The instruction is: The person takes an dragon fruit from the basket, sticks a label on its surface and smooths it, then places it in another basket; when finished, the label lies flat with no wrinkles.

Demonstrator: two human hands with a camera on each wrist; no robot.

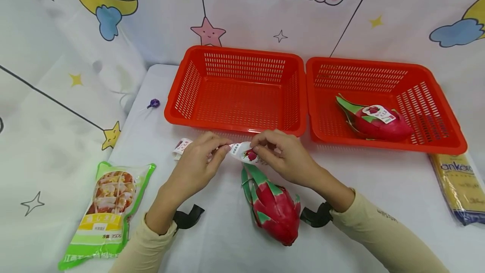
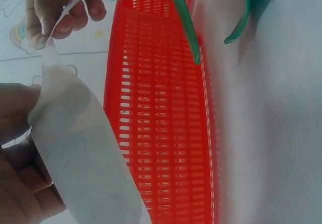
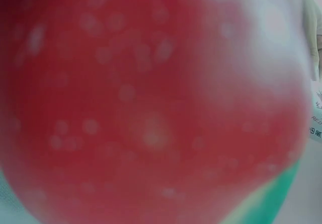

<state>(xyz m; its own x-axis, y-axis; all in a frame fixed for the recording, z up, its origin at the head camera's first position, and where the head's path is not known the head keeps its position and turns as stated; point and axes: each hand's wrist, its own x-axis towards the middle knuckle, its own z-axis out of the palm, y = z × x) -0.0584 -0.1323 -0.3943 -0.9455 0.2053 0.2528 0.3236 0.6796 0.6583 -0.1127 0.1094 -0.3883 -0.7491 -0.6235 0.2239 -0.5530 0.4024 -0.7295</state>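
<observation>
Both hands are raised over the table, stretching a white strip of fruit-printed stickers (image 1: pixel 242 151) between them. My left hand (image 1: pixel 195 161) pinches the strip between thumb and finger; its tail (image 1: pixel 182 146) curls out beyond that hand. With thumb and fingertips, my right hand (image 1: pixel 286 157) holds the other part, by the red fruit print. In the left wrist view the pale back of the strip (image 2: pixel 93 153) hangs down past the fingers. A red dragon fruit (image 1: pixel 276 212) with green scales lies below the hands, its stem end toward them. It fills most of the right wrist view, blurred.
Behind the hands stands an empty red basket (image 1: pixel 242 126). Beside it, another red basket (image 1: pixel 382 144) contains a dragon fruit (image 1: pixel 382 127) with a sticker. A green food bag (image 1: pixel 106 214) and a purple lollipop (image 1: pixel 153 103) lie left, a yellow packet (image 1: pixel 460 184) right.
</observation>
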